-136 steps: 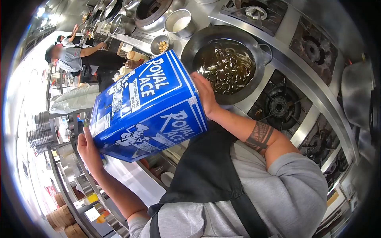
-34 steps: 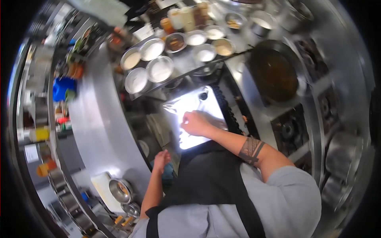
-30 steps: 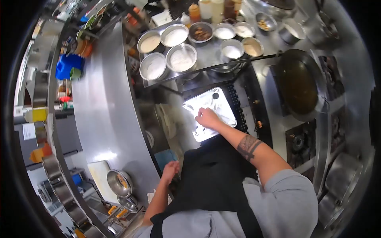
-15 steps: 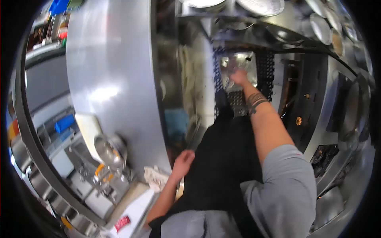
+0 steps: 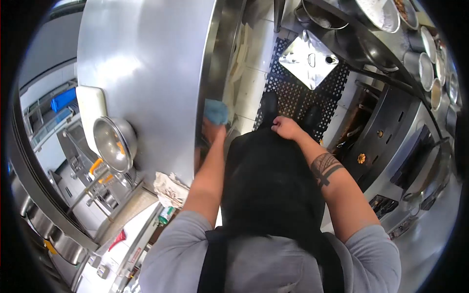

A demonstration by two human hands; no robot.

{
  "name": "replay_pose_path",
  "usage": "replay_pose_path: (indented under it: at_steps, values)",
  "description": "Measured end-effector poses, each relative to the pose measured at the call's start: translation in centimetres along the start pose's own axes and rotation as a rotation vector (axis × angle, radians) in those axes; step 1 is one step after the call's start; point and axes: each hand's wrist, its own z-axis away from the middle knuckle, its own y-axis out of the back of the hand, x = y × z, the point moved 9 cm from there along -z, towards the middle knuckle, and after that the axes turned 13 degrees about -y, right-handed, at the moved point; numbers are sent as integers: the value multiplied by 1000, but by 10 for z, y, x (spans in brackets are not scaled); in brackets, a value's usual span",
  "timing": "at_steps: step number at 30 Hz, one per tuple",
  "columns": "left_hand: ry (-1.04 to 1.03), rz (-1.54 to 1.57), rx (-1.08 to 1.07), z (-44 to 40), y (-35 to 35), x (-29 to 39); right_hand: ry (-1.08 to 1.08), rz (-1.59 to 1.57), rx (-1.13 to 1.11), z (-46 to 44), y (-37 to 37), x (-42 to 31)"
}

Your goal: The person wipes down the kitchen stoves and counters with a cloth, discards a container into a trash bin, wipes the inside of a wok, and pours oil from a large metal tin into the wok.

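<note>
My left hand (image 5: 214, 131) is at the edge of the steel counter, against a blue cloth (image 5: 216, 112); its fingers are partly hidden by the cloth. My right hand (image 5: 285, 128) hangs in front of the black apron (image 5: 273, 185), fingers curled together, with nothing visible in them. Beyond my feet, the silver-topped tin (image 5: 309, 59) stands on the black perforated floor mat (image 5: 293, 97). Its top shows a handle and a dark round opening.
The steel counter (image 5: 151, 63) fills the left, with stacked metal bowls (image 5: 113, 144), a white cutting board (image 5: 92, 112) and a crumpled cloth (image 5: 170, 189). At the right are the stove front (image 5: 373, 141) and bowls of white powder (image 5: 378, 12).
The tin, earlier held in both hands, now stands on the mat. My right hand has left its top and come back towards me. My left hand has moved up to the blue cloth.
</note>
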Motion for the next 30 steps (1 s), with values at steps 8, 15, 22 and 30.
replay_pose_path:
  at_steps: [8,15,22,30]
  values:
    - [-270,44,-7,36,1,18,-13,-91,-143,23,-25,19]
    - [-570,623,-428,177,-16,165,-100,-1181,-437,91,11,0]
    - [-175,1360,-1026,209,-22,253,52,-1261,-438,171,105,36]
    - [-155,1362,-995,146,30,286,66,-1108,-154,194,202,91]
